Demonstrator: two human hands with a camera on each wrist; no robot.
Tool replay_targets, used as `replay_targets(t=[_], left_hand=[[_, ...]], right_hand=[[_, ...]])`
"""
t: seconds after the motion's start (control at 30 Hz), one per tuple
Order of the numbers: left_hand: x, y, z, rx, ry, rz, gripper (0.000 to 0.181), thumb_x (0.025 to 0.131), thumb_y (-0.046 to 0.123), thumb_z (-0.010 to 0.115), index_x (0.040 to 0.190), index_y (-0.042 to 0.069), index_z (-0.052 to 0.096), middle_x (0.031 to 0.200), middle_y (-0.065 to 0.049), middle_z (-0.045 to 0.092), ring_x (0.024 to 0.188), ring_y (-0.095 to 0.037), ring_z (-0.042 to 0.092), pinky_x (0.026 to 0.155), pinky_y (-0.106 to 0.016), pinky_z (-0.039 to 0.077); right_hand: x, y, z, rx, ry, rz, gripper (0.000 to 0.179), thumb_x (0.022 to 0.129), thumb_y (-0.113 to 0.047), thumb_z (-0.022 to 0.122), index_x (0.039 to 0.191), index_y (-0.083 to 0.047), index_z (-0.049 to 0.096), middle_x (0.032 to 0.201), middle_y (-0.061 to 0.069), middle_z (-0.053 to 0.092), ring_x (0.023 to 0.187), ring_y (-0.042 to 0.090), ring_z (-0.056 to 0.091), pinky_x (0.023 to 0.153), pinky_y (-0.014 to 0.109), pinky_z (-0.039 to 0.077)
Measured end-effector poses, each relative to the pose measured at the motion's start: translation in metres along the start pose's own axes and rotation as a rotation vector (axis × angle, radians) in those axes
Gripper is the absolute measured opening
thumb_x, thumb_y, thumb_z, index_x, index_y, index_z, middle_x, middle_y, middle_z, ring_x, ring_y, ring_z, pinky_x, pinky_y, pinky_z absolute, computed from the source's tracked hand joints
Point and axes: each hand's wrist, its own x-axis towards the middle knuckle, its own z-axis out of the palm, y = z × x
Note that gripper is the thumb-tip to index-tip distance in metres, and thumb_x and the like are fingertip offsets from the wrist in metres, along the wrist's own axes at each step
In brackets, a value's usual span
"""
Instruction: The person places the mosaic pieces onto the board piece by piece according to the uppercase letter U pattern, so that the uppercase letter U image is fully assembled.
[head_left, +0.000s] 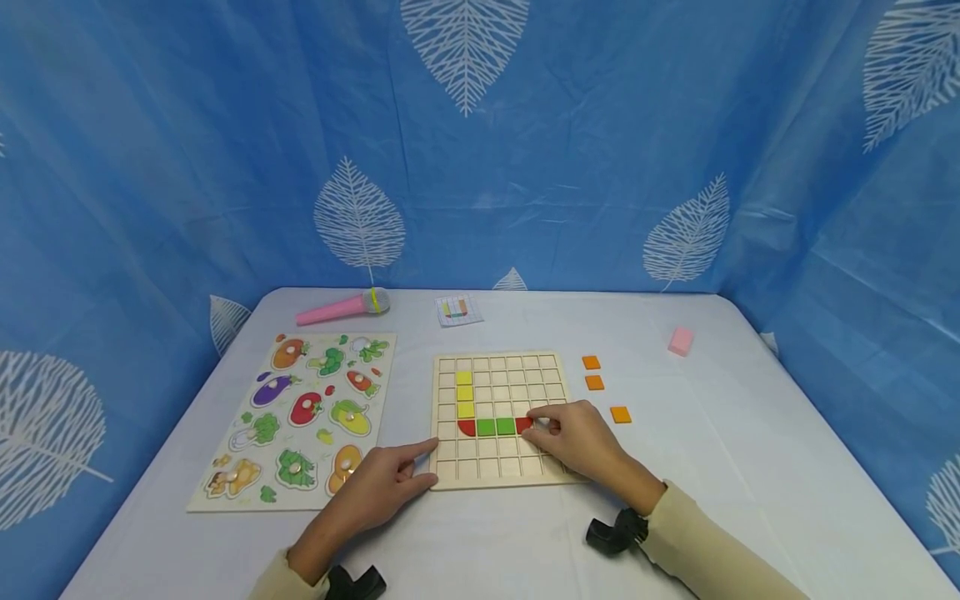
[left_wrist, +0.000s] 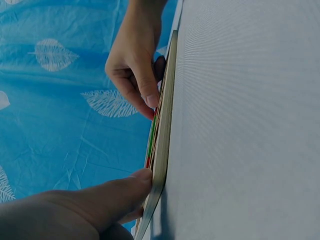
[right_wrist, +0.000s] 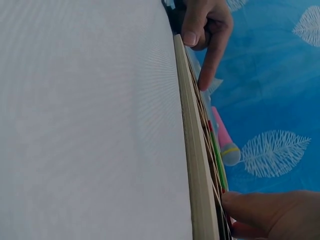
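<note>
In right hand (head_left: 581, 437): right red tile (head_left: 523, 425), pinched between thumb and index at the right end of a row on the board (head_left: 488, 471) (seating depth unreadable, fingertips in the way). Left of right hand, in line: two green tiles (head_left: 486, 427), then left red tile (head_left: 467, 428). Beyond that last, away from both hands: column of three yellow tiles (head_left: 465, 393).

With left hand (head_left: 378, 483): no grasp seen; index laid out straight to the board's left edge, thumb extended at the near-left corner, probably bracing. Left of left hand, partly covered by it: puzzle (head_left: 225, 506). To the right of right hand, loose on the bench (head_left: 750, 467): three orange tiles (head_left: 595, 382).

Possible faults, by judgement: right red tile left tilted on the ribs, from uneven release; green tiles nudged from their cells, from a leftward thumb slip; board skewed on the cloth, from sideways push with too light a brace; orange tiles scattered, from a wide outward sweep of right hand.
</note>
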Motion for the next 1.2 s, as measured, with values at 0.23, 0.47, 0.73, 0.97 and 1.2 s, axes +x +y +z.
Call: replay_targets(t=[0.23,0.47,0.73,0.97,1.2], left_hand=[[0.000,0.000,0.000,-0.005,0.001,-0.003,0.049,0.093,0.026,0.077,0.139,0.010,0.065,0.055,0.009,0.040,0.048,-0.004,0.032,0.047,-0.022,0.026],[0.000,-0.001,0.000,-0.007,-0.008,-0.003,0.049,0.094,0.025,0.076,0.139,0.009,0.065,0.054,0.009,0.040,0.048,-0.005,0.032,0.047,-0.022,0.026],[0.000,-0.001,0.000,-0.005,-0.011,0.003,0.049,0.094,0.025,0.076,0.139,0.009,0.065,0.054,0.009,0.040,0.048,-0.005,0.031,0.047,-0.022,0.026],[0.000,-0.001,0.000,-0.005,-0.005,-0.005,0.049,0.094,0.026,0.076,0.139,0.009,0.065,0.054,0.008,0.040,0.047,-0.005,0.032,0.047,-0.023,0.026],[0.000,-0.002,0.000,-0.004,-0.004,-0.003,0.050,0.094,0.026,0.076,0.139,0.010,0.065,0.054,0.008,0.041,0.047,-0.005,0.032,0.047,-0.023,0.027]], right_hand=[[0.000,0.001,-0.001,0.041,0.003,0.004,0.025,0.086,-0.030,0.084,0.106,-0.016,0.081,0.053,-0.014,0.042,0.048,0.000,0.030,0.050,0.022,0.024],[-0.002,0.005,-0.001,0.080,0.026,-0.006,0.019,0.086,-0.028,0.084,0.102,-0.019,0.081,0.053,-0.015,0.037,0.050,0.000,0.028,0.051,0.023,0.024],[-0.007,0.018,-0.011,0.107,0.118,-0.050,0.018,0.087,-0.024,0.083,0.104,-0.018,0.081,0.053,-0.016,0.035,0.049,-0.001,0.029,0.049,0.022,0.025],[-0.022,0.038,-0.027,0.088,0.197,-0.030,0.020,0.085,-0.020,0.085,0.104,-0.015,0.080,0.056,-0.014,0.041,0.051,0.003,0.037,0.050,0.024,0.032],[-0.038,0.063,-0.042,0.030,0.240,0.030,0.017,0.084,-0.017,0.086,0.100,-0.017,0.080,0.057,-0.014,0.041,0.052,0.004,0.038,0.052,0.024,0.034]])
